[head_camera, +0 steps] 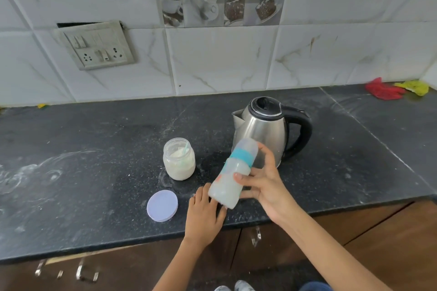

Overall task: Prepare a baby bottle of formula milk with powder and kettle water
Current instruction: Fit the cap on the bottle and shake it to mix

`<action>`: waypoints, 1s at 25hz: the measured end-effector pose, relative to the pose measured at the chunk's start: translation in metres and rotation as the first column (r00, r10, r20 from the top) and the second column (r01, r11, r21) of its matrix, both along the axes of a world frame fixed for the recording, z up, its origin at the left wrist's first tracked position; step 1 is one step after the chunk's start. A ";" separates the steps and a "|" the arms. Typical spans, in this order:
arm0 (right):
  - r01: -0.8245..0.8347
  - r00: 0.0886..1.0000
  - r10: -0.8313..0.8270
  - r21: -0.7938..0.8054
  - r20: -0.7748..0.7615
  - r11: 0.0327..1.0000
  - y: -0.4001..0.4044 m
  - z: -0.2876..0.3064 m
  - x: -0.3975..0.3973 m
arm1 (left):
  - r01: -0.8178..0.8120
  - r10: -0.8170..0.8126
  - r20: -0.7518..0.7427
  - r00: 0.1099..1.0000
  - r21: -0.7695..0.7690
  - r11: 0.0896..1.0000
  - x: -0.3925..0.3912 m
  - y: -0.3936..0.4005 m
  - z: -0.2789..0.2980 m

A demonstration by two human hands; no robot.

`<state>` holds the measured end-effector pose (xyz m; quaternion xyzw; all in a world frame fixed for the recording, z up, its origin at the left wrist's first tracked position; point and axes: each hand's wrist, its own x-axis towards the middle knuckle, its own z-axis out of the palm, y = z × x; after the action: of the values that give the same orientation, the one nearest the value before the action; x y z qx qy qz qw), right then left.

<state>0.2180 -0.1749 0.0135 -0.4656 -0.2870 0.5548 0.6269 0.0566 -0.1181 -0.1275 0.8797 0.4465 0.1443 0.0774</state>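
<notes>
A capped baby bottle (230, 178) with a teal ring and milky liquid inside is tilted above the dark counter (94, 172); it looks blurred. My right hand (264, 184) grips its side. My left hand (203, 212) rests flat under the bottle's base, fingers touching it. An open jar of white powder (179, 159) with a scoop inside stands just left of the bottle. Its lilac lid (162, 205) lies flat near the front edge. The steel kettle (267, 130), black lid shut, stands behind the bottle, handle to the right.
A wall switchboard with sockets (97, 46) is at the back left. Red and yellow cloths (395, 88) lie in the far right corner. White powder smears mark the counter's left part. Cabinet handles (80, 271) show below the front edge.
</notes>
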 end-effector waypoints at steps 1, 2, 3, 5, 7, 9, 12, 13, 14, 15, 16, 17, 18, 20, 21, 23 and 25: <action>0.065 0.998 -0.065 0.017 -0.026 0.998 0.002 0.001 0.005 | -0.005 0.005 0.001 1.000 0.015 1.000 -0.002 0.001 -0.001; 0.116 0.992 -0.114 0.028 -0.062 0.993 0.003 0.003 0.009 | -0.011 0.011 0.002 1.000 0.027 1.000 -0.002 0.002 -0.002; 0.114 0.991 -0.111 0.030 -0.078 0.993 0.003 0.004 0.010 | -0.015 0.015 0.007 1.000 0.042 0.999 -0.001 0.002 -0.004; -0.008 1.000 0.009 0.016 -0.024 1.000 0.002 0.003 0.006 | -0.002 0.000 0.027 1.000 0.061 0.998 0.000 0.001 -0.007; 0.007 1.000 -0.006 0.013 -0.016 1.000 0.004 0.000 0.005 | 0.003 -0.005 0.037 0.999 0.063 0.998 -0.001 0.001 -0.008; 0.136 0.988 -0.133 0.038 -0.085 0.990 0.006 -0.001 0.008 | -0.005 0.003 0.038 0.999 0.058 0.998 -0.001 0.003 -0.007; -0.020 1.000 0.020 0.012 -0.008 1.000 0.002 -0.002 -0.003 | 0.019 -0.025 0.086 0.996 0.070 0.997 0.001 0.003 -0.012; -0.046 0.999 0.046 0.005 0.013 0.999 0.002 -0.003 -0.005 | 0.025 -0.030 0.091 0.995 0.060 0.998 0.000 0.003 -0.012; -0.001 1.000 0.001 0.014 -0.004 1.000 0.005 -0.003 -0.003 | 0.017 -0.022 0.080 0.997 0.060 0.998 -0.001 0.003 -0.012; 0.089 0.995 -0.087 0.031 -0.058 0.996 0.007 -0.001 0.001 | 0.001 -0.004 0.062 0.998 0.059 0.998 -0.002 0.004 -0.011; 0.153 0.983 -0.147 0.040 -0.110 0.987 0.009 0.002 0.004 | -0.010 0.008 0.052 0.999 0.053 0.999 -0.001 0.004 -0.009; 0.158 0.981 -0.153 0.037 -0.117 0.987 0.009 0.003 0.005 | -0.009 0.006 0.057 0.998 0.052 0.999 0.000 0.003 -0.009; 0.096 0.992 -0.094 0.029 -0.082 0.995 0.008 0.004 0.001 | 0.005 -0.010 0.081 0.997 0.059 0.998 0.001 0.002 -0.009; -0.043 0.999 0.043 -0.002 0.012 0.999 0.002 0.002 -0.008 | 0.026 -0.034 0.138 0.990 0.055 0.998 0.000 0.002 -0.012; -0.025 1.000 0.025 0.005 0.019 1.000 0.002 0.001 -0.008 | 0.019 -0.025 0.138 0.990 0.043 0.999 -0.002 0.003 -0.011; 0.079 0.996 -0.077 0.051 -0.043 0.996 0.003 0.003 -0.002 | -0.004 -0.001 0.097 0.995 0.050 0.999 -0.003 0.004 -0.008; 0.022 1.000 -0.022 0.039 -0.013 0.999 0.001 0.007 -0.003 | 0.000 -0.007 0.126 0.992 0.056 0.998 0.001 0.002 -0.009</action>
<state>0.2146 -0.1738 0.0210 -0.4525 -0.2887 0.5452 0.6439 0.0572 -0.1156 -0.1363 0.8713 0.4352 0.2117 0.0812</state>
